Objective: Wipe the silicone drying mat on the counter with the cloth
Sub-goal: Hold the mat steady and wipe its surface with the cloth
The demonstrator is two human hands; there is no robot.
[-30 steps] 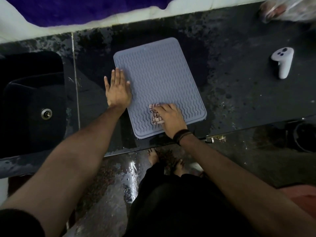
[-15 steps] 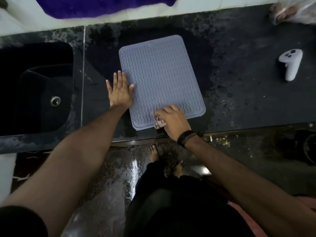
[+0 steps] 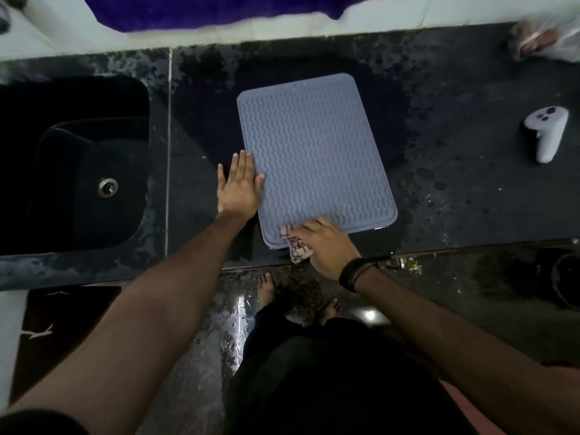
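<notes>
One white controller [image 3: 546,133] right of mat [image 3: 314,152]

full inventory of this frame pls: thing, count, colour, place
silicone drying mat: 1, grey-blue, wavy ribs, flat on the counter, centre
cloth: 1, pale with dark pattern, bunched at the mat's near edge, partly past it
counter: 1, black speckled, wet patches
sink: 1, black with metal drain, left of the mat
controller: 1, white, on the counter, far right
plastic bag: 1, whitish, blurred, top right corner
purple fabric: 1, top edge, by the pale wall
wristband: 1, black, on the right wrist
bare feet: 2, on the floor below the counter
left hand: flat, fingers straight, on the mat's left edge
right hand: grips the cloth
</notes>
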